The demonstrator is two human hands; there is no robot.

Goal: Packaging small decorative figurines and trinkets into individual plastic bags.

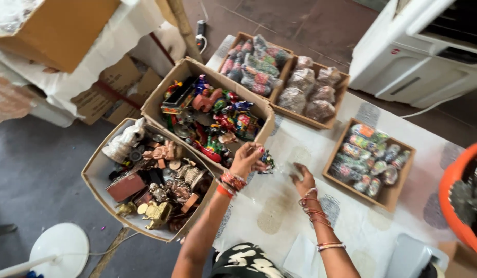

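Observation:
My left hand (247, 159) is raised over the near edge of a cardboard box (161, 92) full of colourful painted figurines, and it pinches a small multicoloured figurine (267, 161) between its fingers. My right hand (304, 181) rests palm down on the white patterned tablecloth (279, 216), fingers spread, and holds nothing. Both wrists carry bangles.
A second box (94, 175) at the left holds brown and brass figurines. Three wooden trays of wrapped items stand at the back (238, 41), at the back middle (336, 110) and at the right (393, 198). An orange tub (449, 190) is at the far right, a white appliance (403, 62) behind it.

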